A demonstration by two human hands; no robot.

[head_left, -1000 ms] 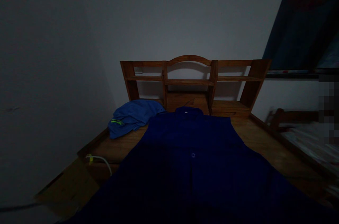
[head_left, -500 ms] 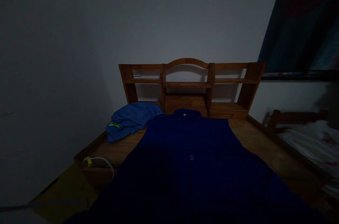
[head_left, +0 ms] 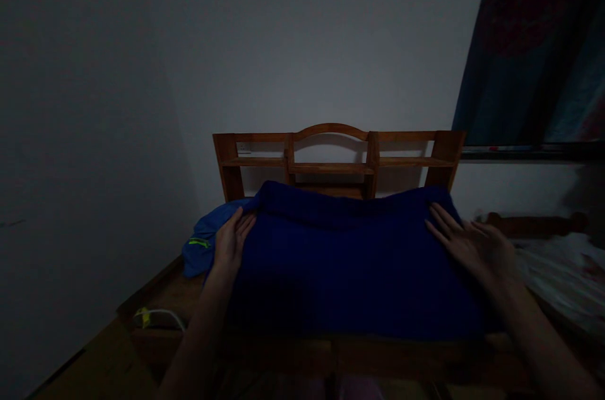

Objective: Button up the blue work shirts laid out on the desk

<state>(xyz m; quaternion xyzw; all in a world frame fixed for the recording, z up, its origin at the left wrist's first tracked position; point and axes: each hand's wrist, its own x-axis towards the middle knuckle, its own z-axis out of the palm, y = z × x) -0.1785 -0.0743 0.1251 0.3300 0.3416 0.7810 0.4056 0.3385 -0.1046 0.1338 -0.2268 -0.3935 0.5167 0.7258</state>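
A dark blue buttoned garment, like a work jacket (head_left: 350,268), lies doubled over on the wooden surface, its plain cloth facing up and its collar out of sight. At its far left corner my left hand (head_left: 231,239) has its fingers closed around the raised edge of the cloth. Over the right side, my right hand (head_left: 472,252) lies against the fabric with its fingers stretched out and apart. A lighter blue piece of clothing (head_left: 203,242) with a bright yellow-green strip sits bunched beyond my left hand.
A wooden shelf unit (head_left: 331,168) stands at the back against the white wall. A white cable (head_left: 165,312) with a yellow tag lies at the left front corner. At the right is a low wooden frame (head_left: 534,223) with pale bedding (head_left: 567,274), below a dark curtained window.
Both hands have come into view. The garment's near part has been brought up and away over its collar and button front, and bare wood now shows along the near edge.
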